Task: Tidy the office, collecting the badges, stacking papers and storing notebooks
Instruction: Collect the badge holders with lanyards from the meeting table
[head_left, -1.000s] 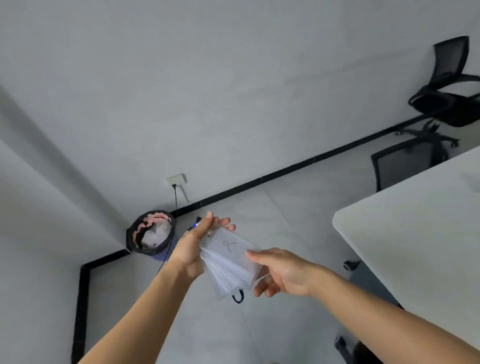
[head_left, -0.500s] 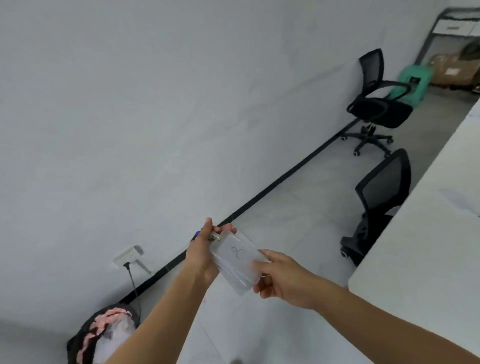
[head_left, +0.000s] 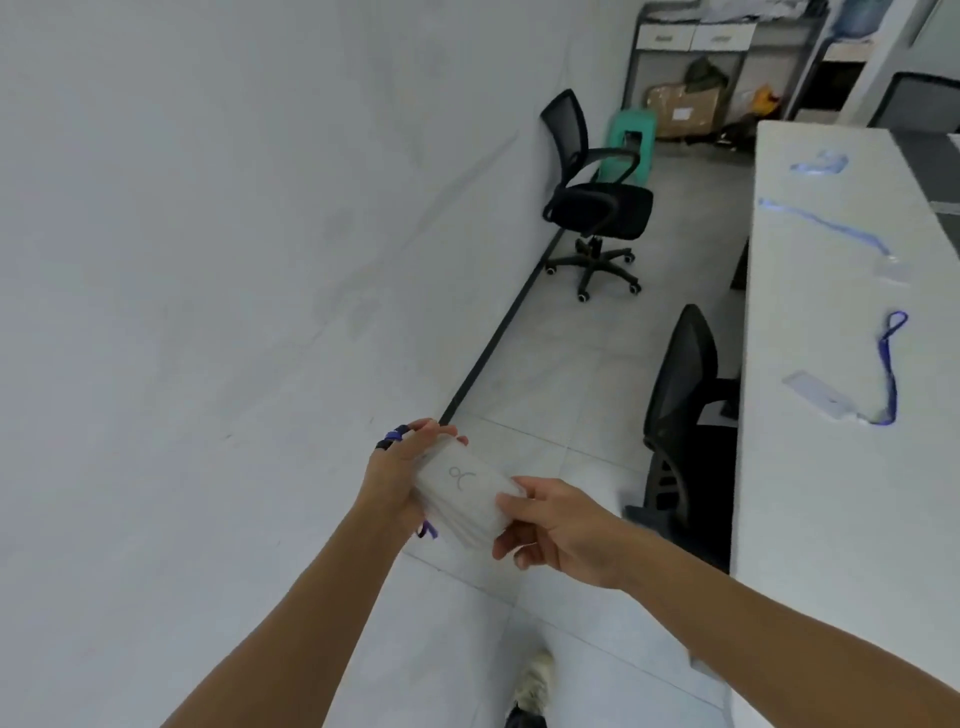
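Both hands clamp the badge stack (head_left: 462, 493): left hand (head_left: 397, 480) at one end, right hand (head_left: 558, 530) at the other, above the floor (head_left: 545, 364). It looks light, slick and floppy, so I'd squeeze its edges

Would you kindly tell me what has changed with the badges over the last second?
The fanned badges were squared into one tight stack as the right hand pushed them toward the left hand. The view swung from the waste bin to the desk. Both hands kept their grip.
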